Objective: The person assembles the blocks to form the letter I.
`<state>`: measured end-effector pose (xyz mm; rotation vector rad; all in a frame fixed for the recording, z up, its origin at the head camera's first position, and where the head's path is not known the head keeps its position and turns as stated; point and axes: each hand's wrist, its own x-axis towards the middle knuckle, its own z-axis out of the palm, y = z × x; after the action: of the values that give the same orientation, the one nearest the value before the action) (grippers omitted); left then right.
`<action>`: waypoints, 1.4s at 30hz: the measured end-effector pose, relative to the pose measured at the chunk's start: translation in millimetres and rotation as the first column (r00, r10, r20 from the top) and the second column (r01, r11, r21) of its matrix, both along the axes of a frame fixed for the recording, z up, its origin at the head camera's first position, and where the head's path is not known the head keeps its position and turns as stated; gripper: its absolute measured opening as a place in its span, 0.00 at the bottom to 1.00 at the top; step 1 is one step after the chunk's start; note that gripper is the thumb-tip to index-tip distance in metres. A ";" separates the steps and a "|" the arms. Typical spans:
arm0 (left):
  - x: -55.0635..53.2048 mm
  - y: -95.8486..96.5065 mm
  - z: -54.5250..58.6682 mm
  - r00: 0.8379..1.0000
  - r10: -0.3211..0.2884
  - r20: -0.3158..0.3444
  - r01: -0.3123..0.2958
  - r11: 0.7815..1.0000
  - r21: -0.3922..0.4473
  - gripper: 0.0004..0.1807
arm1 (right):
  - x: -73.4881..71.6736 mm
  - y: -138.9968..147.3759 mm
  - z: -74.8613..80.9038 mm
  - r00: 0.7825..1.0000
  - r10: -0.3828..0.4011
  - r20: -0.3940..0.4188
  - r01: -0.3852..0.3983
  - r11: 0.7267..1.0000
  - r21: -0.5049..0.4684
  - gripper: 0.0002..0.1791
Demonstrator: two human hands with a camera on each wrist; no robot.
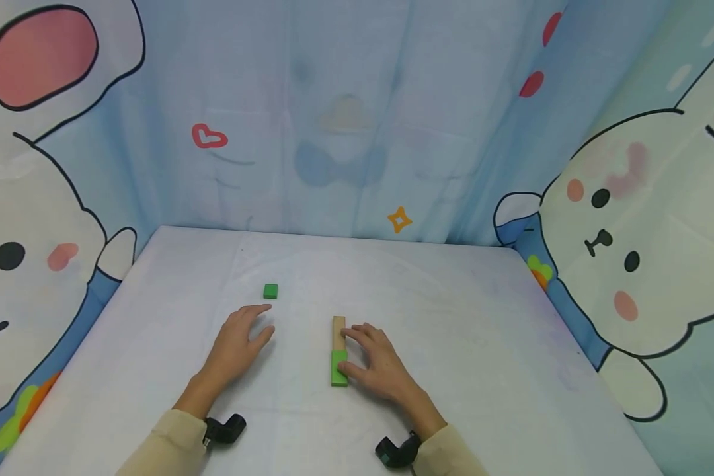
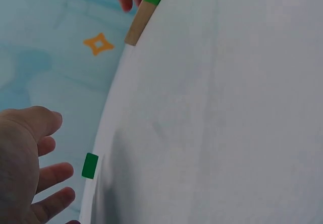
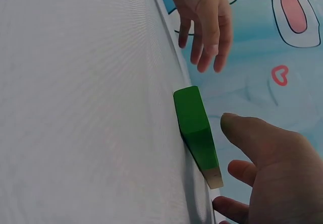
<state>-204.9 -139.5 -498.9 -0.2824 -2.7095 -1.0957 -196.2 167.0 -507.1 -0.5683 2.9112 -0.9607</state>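
Observation:
A long green block [image 1: 339, 368] lies on the white-covered table with a natural wood block [image 1: 338, 332] end to end behind it. My right hand [image 1: 381, 362] is just to the right of the two, thumb by the green one and fingertips by the wooden one. In the right wrist view the thumb [image 3: 239, 125] stands apart from the green block [image 3: 194, 118]. Farther back on the left lies a small green block [image 1: 270, 291]. My left hand [image 1: 235, 345] hovers in front of it with fingers spread, holding nothing.
The white table [image 1: 482, 330] reaches back to a blue curtain [image 1: 262, 178] printed with a heart and a star. Printed white cartoon animals appear on the cloth at both sides. A black wrist camera [image 1: 225, 430] is strapped on each forearm.

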 end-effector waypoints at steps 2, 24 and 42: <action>-4.2 -3.5 1.2 1.000 0.010 0.020 -0.010 1.000 0.000 0.25 | 0.5 0.6 -0.2 1.000 -0.004 -0.007 0.004 1.000 0.002 0.33; -36.3 -12.0 2.2 0.993 0.058 0.102 -0.057 0.998 -0.019 0.30 | 2.9 2.6 -1.0 0.995 0.055 -0.081 -0.052 0.998 0.037 0.34; -52.9 -8.5 -3.2 0.988 0.134 0.078 -0.132 0.991 -0.024 0.28 | 2.8 4.3 -4.2 0.992 0.069 -0.102 -0.063 0.996 0.056 0.33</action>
<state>-257.8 -147.9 -502.1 -0.0607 -2.7633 -1.0654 -193.4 171.2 -511.3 -0.7280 2.9760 -0.8699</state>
